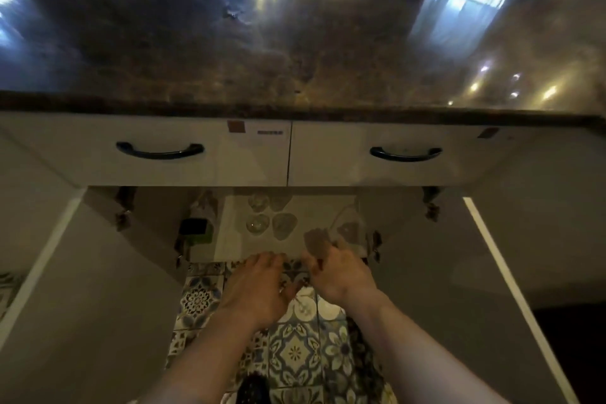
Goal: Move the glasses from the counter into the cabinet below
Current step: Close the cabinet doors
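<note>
**Glasses going onto the cabinet shelf, counter looking bare**

You are looking down over a dark polished stone counter, and in the part you can see, nothing is standing on it; only window and lamp reflections are showing. Below it, two white drawers with dark handles are sitting closed, and both cabinet doors are swinging wide to either side of you. Inside, a pale shelf is carrying four clear glasses grouped close together near its left-centre.

Your right hand is reaching to the shelf's front edge with its fingers curled round a fifth glass, which is tilting and just beside the shelf surface; blur is making it hard to tell whether it is touching down yet. Your left hand is hovering just beside the right one over the patterned floor tiles, fingers loosely spread and gripping nothing.

Judging by this, you are nearing the end: four glasses are already stowed and one is being placed. What seems left is setting this one upright beside the others, checking the counter's unseen parts, and closing the doors.
</note>
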Action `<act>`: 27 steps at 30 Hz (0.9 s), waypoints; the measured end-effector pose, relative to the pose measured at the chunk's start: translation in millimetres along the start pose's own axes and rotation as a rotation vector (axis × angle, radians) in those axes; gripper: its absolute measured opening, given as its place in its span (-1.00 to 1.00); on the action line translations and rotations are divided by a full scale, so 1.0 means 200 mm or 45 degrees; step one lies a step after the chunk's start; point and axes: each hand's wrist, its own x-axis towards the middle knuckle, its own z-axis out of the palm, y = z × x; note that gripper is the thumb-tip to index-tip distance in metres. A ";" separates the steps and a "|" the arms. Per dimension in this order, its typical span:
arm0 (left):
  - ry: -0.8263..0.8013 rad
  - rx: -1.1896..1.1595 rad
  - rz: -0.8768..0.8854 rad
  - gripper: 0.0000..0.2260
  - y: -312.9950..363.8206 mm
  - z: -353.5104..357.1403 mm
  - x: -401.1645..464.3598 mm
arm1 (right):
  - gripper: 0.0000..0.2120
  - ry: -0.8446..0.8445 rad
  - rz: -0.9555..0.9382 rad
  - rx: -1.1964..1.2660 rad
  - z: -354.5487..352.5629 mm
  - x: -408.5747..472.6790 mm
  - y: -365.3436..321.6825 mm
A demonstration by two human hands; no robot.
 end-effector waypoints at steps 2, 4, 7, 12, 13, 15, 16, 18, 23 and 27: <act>-0.010 -0.009 -0.025 -0.40 0.02 -0.03 -0.06 | -0.48 0.018 0.001 0.008 -0.04 -0.09 0.04; -0.001 -0.007 -0.032 -0.39 0.05 -0.04 -0.13 | -0.48 0.036 -0.002 0.021 -0.06 -0.18 0.09; 0.040 0.015 -0.039 -0.42 0.13 -0.04 -0.25 | -0.48 0.047 -0.007 0.027 -0.06 -0.32 0.17; 0.010 0.050 -0.047 -0.38 0.28 0.04 -0.43 | -0.46 0.000 0.012 0.029 0.06 -0.55 0.25; 0.007 0.047 -0.053 -0.37 0.31 0.06 -0.46 | -0.45 -0.009 0.010 0.034 0.08 -0.59 0.26; 0.005 0.051 -0.048 -0.37 0.33 0.09 -0.51 | -0.44 -0.004 0.017 0.031 0.13 -0.64 0.28; 0.010 0.047 -0.037 -0.38 0.32 0.11 -0.53 | -0.45 0.003 0.016 0.044 0.15 -0.66 0.29; 0.021 0.024 -0.010 -0.40 0.28 0.15 -0.56 | -0.44 0.022 0.015 0.057 0.20 -0.69 0.30; 0.115 -0.103 -0.060 -0.44 0.04 0.23 -0.60 | -0.46 0.095 0.047 0.236 0.26 -0.69 0.39; 0.302 -0.188 -0.206 -0.53 -0.33 0.19 -0.65 | -0.68 0.462 0.097 0.191 0.25 -0.62 0.57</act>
